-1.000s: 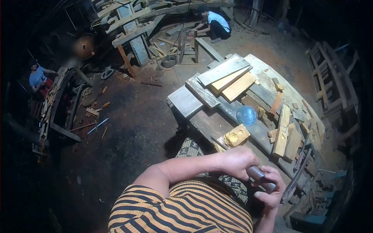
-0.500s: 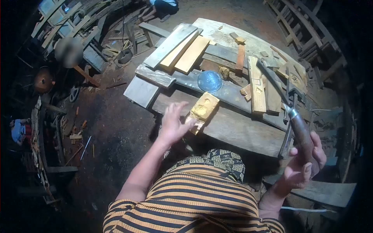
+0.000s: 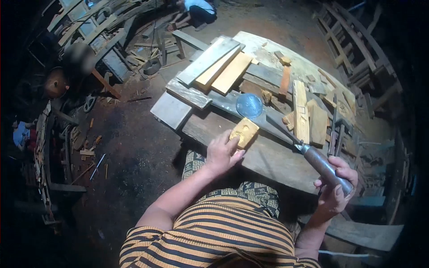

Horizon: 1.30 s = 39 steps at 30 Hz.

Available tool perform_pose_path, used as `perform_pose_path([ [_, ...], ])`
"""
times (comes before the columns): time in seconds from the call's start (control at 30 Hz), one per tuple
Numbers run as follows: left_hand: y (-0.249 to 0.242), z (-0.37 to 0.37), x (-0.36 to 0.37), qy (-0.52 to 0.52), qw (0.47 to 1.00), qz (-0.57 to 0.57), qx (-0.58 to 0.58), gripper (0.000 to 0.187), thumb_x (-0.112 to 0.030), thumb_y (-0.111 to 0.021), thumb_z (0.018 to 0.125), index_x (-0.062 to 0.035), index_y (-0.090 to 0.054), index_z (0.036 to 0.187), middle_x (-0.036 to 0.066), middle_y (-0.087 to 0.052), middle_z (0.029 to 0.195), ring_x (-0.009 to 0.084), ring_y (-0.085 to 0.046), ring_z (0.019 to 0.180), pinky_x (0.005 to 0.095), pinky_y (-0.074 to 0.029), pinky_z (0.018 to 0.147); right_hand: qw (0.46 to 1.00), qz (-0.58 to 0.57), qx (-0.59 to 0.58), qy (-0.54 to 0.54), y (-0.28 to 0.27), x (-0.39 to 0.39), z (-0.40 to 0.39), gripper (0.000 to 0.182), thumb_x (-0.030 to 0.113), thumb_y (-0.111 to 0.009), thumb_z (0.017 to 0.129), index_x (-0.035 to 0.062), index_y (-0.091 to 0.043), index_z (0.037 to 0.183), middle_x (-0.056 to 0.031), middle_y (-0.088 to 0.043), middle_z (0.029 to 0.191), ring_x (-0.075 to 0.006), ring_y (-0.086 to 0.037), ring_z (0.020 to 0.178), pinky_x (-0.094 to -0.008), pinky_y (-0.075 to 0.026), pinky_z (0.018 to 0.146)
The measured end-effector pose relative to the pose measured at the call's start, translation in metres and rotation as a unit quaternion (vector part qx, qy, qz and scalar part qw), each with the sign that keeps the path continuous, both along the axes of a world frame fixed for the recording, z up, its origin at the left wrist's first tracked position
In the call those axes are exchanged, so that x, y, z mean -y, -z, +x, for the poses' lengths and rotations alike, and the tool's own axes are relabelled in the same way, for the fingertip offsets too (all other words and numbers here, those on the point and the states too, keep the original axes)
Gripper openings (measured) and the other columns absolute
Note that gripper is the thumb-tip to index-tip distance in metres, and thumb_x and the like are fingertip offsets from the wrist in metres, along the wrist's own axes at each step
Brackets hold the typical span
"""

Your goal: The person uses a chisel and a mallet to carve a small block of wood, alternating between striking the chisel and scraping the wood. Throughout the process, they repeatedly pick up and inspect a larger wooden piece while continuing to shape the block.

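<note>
My left hand (image 3: 220, 152) grips the near end of a small yellow wooden block (image 3: 246, 132) with hollows cut into its top. The block rests on the near board of the workbench (image 3: 277, 161). My right hand (image 3: 338, 186) is wrapped around the dark handle of a chisel (image 3: 322, 165), held above the right part of the bench. Its long dark blade points left and away, toward the block but apart from it. Just beyond the block lies a round bluish disc (image 3: 249, 105).
Several planks (image 3: 232, 71) are stacked on the bench's left side. A notched wooden piece (image 3: 301, 114) and a clamp-like metal bar (image 3: 336, 134) lie to the right. Another person (image 3: 199, 11) crouches at the far end. Scrap wood (image 3: 91, 147) litters the floor at left.
My left hand has moved right and closed more around the block. The chisel has swung lower and leftward, its blade now nearer the block. The camera view has shifted slightly.
</note>
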<state>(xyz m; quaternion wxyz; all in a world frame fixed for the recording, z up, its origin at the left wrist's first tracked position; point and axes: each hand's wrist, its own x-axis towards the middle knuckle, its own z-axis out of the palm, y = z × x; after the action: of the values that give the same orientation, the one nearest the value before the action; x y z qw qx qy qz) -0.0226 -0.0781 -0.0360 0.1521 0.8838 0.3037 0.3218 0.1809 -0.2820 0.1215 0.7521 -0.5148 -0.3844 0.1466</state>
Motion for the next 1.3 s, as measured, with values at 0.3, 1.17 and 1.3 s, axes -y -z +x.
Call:
perform_pose_path([
  [0.3,0.007,-0.005,-0.015,0.072,0.993,-0.071,0.060,0.040,-0.026,-0.074,0.070,-0.0076,-0.061,0.103,0.020,-0.057,0.118,0.0366,-0.062,0.092,0.0407,-0.051,0.079,0.997,-0.017,0.005,-0.072,-0.004,-0.025,-0.003,0.046,0.035,-0.073,0.080,-0.0021,-0.056,0.101,-0.0289,-0.060,0.103,-0.0242,-0.065,0.068,-0.0241,-0.053,0.048],
  [1.17,-0.012,-0.007,-0.039,0.118,0.982,-0.128,-0.069,0.078,-0.029,-0.079,0.060,-0.0081,-0.048,0.129,0.013,-0.055,0.121,0.0322,-0.047,0.116,0.0438,-0.036,0.099,0.948,-0.216,0.020,-0.234,-0.025,-0.075,0.007,0.024,0.010,-0.072,0.074,-0.0023,-0.063,0.092,-0.0172,-0.064,0.103,-0.0174,-0.065,0.080,-0.0280,-0.055,0.067],
  [1.3,-0.017,-0.006,-0.041,0.127,0.978,-0.141,-0.086,0.081,-0.030,-0.080,0.059,-0.0079,-0.047,0.130,0.012,-0.054,0.124,0.0326,-0.045,0.118,0.0441,-0.034,0.101,0.925,-0.200,0.194,-0.257,-0.041,-0.092,0.007,0.023,0.009,-0.072,0.071,-0.0031,-0.064,0.089,-0.0145,-0.066,0.098,-0.0178,-0.063,0.088,-0.0304,-0.050,0.080],
])
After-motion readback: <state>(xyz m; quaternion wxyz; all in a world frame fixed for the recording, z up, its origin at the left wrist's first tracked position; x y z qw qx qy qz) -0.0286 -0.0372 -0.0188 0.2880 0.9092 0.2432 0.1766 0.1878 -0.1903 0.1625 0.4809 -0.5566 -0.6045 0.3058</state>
